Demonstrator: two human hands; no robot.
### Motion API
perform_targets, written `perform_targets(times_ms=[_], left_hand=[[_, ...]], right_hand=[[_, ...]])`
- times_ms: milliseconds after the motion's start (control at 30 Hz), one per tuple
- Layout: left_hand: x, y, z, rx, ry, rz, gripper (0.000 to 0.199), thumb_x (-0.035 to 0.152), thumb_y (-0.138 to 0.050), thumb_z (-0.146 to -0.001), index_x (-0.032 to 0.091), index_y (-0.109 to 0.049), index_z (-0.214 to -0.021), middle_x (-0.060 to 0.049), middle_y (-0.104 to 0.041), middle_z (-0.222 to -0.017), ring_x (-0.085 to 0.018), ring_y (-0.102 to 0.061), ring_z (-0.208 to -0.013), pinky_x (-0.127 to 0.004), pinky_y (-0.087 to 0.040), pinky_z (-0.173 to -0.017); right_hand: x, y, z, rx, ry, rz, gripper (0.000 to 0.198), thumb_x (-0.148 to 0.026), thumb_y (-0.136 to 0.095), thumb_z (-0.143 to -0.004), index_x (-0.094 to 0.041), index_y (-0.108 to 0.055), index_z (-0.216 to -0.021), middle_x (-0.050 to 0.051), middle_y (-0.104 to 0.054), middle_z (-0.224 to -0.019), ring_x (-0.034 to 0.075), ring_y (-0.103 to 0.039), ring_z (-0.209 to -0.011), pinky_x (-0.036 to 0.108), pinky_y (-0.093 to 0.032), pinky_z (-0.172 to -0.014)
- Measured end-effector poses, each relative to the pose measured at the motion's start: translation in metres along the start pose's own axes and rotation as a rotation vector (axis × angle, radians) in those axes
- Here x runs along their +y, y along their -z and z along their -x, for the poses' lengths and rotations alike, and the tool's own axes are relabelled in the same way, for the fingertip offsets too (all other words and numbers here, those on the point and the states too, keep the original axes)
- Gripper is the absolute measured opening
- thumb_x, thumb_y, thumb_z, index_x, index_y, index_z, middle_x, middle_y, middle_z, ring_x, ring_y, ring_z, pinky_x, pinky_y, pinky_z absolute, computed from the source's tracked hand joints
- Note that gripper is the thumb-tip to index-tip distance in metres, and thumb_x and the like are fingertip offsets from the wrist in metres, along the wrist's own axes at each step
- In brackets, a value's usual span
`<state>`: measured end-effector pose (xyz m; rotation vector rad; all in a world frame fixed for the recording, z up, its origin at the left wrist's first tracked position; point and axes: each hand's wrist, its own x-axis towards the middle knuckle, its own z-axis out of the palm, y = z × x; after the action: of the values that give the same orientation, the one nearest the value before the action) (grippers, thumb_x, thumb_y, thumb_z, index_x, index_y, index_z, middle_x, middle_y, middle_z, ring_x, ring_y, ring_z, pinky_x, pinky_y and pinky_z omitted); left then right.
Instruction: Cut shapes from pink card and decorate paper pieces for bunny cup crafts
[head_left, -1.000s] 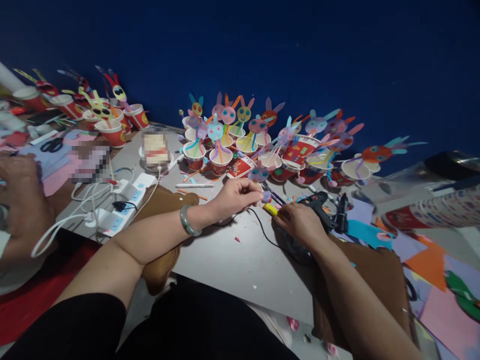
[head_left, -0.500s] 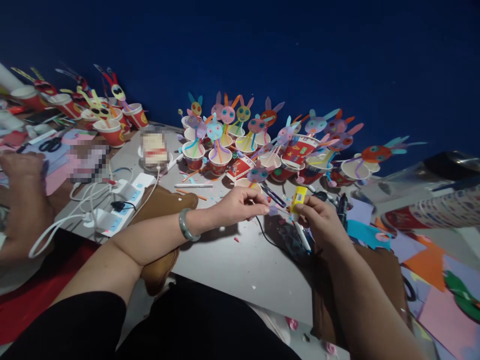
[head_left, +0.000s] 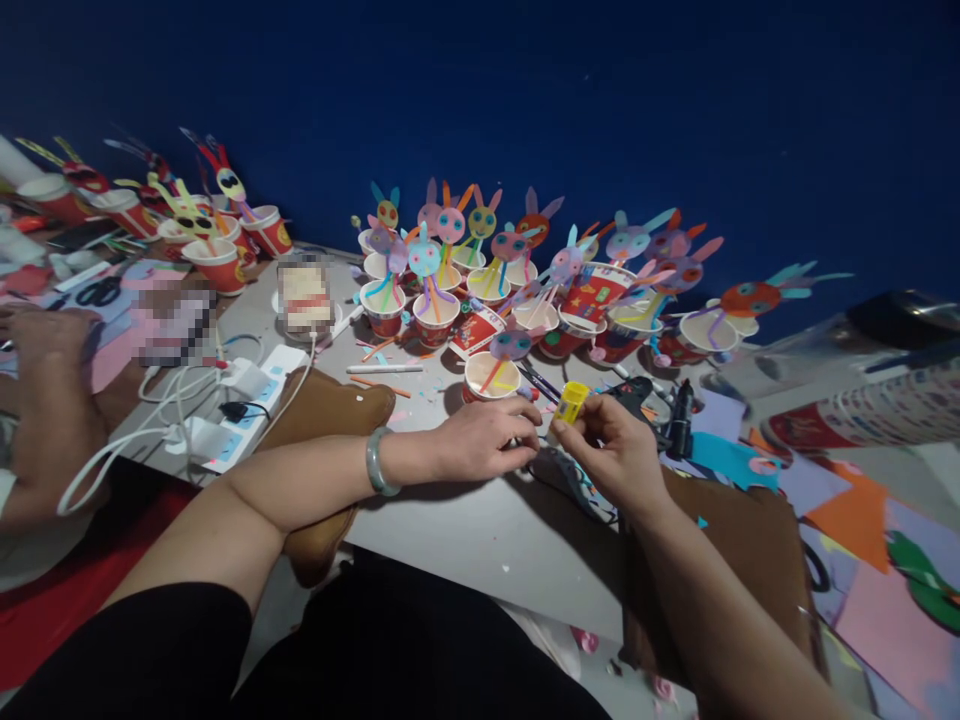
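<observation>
In my right hand, a small yellow glue stick with a printed label is pinched between thumb and fingers, tilted. My left hand, a bangle on its wrist, is low over the table just left of it. Its fingers curl downward, and whatever is under them is hidden. Right behind that hand stands a paper cup with a purple rabbit face and coloured paper strips. A dark pen lies between this cup and the glue stick.
Rows of red paper cups with paper rabbits stand along the blue wall. At left are a power strip, cables and another person's hand. A black marker, coloured paper and stacked cups lie at right.
My right hand has moved left with the glue stick, which has turned in its fingers. My left hand has dropped lower and its fingers now point down.
</observation>
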<state>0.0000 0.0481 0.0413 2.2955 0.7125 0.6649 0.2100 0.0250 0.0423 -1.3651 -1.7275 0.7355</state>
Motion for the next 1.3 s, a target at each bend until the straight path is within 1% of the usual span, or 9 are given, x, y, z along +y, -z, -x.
perform_targets(times_ms=[167,267,400,467,600,700,933,1100,1300], left_hand=[[-0.003,-0.002,-0.004,-0.062,0.000,-0.003,0.015,0.018,-0.057,-0.090,0.012,-0.071,-0.090,-0.010,-0.072,-0.093,-0.018,-0.066,-0.090,-0.029,-0.048,-0.083],[0.001,0.001,-0.002,-0.202,-0.043,0.047,0.013,0.014,-0.060,-0.086,0.013,-0.072,-0.087,-0.009,-0.073,-0.090,-0.017,-0.066,-0.085,-0.026,-0.047,-0.079],[0.007,0.005,0.001,-0.381,-0.086,0.160,0.008,0.013,-0.066,-0.080,0.016,-0.074,-0.080,-0.010,-0.071,-0.112,-0.013,-0.066,-0.081,-0.024,-0.047,-0.076],[0.007,0.007,0.001,-0.343,-0.008,0.220,0.006,0.014,-0.068,-0.079,0.016,-0.074,-0.079,-0.010,-0.071,-0.115,-0.013,-0.065,-0.080,-0.024,-0.047,-0.074],[0.007,0.009,-0.003,-0.185,0.298,0.474,0.009,0.021,-0.067,-0.083,0.013,-0.072,-0.083,-0.002,-0.069,-0.073,-0.008,-0.059,-0.059,-0.020,-0.044,-0.060],[0.007,0.011,-0.006,-0.090,0.458,0.679,0.015,0.027,-0.071,-0.082,0.012,-0.069,-0.082,0.000,-0.065,-0.066,-0.006,-0.057,-0.051,-0.018,-0.042,-0.051],[0.007,0.014,-0.008,-0.070,0.577,0.806,0.023,0.035,-0.071,-0.084,0.012,-0.067,-0.086,0.004,-0.060,-0.052,-0.003,-0.047,-0.039,-0.015,-0.034,-0.041],[0.010,0.014,-0.008,-0.083,0.574,0.843,0.017,0.028,-0.067,-0.086,0.011,-0.066,-0.085,0.004,-0.059,-0.051,-0.003,-0.047,-0.038,-0.015,-0.035,-0.041],[0.013,0.016,-0.008,-0.082,0.519,0.855,0.014,0.024,-0.065,-0.086,0.011,-0.066,-0.084,0.005,-0.057,-0.050,-0.004,-0.046,-0.039,-0.016,-0.034,-0.041]], right_hand=[[-0.002,0.000,0.001,0.045,0.018,0.010,0.026,-0.039,-0.074,-0.080,-0.021,-0.054,-0.079,-0.005,-0.057,-0.056,0.010,-0.048,-0.046,0.023,-0.037,-0.045],[-0.002,0.005,-0.001,0.167,-0.010,-0.050,0.025,-0.039,-0.072,-0.081,-0.022,-0.054,-0.081,-0.004,-0.060,-0.056,0.011,-0.051,-0.045,0.023,-0.040,-0.045],[-0.003,0.010,-0.004,0.333,-0.023,-0.181,0.023,-0.038,-0.071,-0.080,-0.022,-0.055,-0.079,-0.005,-0.058,-0.055,0.012,-0.052,-0.042,0.025,-0.043,-0.042],[-0.002,0.010,-0.003,0.397,0.011,-0.216,0.022,-0.037,-0.072,-0.079,-0.022,-0.056,-0.080,-0.005,-0.058,-0.055,0.012,-0.052,-0.041,0.025,-0.044,-0.041],[0.003,0.008,0.007,0.497,0.132,-0.217,0.018,-0.036,-0.070,-0.082,-0.022,-0.060,-0.086,-0.005,-0.060,-0.062,0.011,-0.053,-0.042,0.025,-0.044,-0.041],[0.003,0.007,0.017,0.581,0.288,-0.094,0.016,-0.033,-0.070,-0.082,-0.022,-0.062,-0.091,-0.001,-0.063,-0.076,0.012,-0.059,-0.051,0.028,-0.050,-0.048],[-0.008,0.002,0.022,0.369,0.599,0.070,0.024,-0.020,-0.070,-0.077,-0.024,-0.058,-0.098,0.000,-0.065,-0.073,0.018,-0.067,-0.058,0.032,-0.057,-0.054],[-0.002,-0.005,0.024,0.349,0.624,0.138,0.030,-0.019,-0.070,-0.075,-0.024,-0.059,-0.102,0.001,-0.070,-0.076,0.019,-0.070,-0.059,0.032,-0.060,-0.055],[0.001,-0.010,0.027,0.296,0.513,0.248,0.018,-0.025,-0.069,-0.076,-0.025,-0.060,-0.092,0.004,-0.075,-0.076,0.023,-0.072,-0.064,0.037,-0.062,-0.060]])
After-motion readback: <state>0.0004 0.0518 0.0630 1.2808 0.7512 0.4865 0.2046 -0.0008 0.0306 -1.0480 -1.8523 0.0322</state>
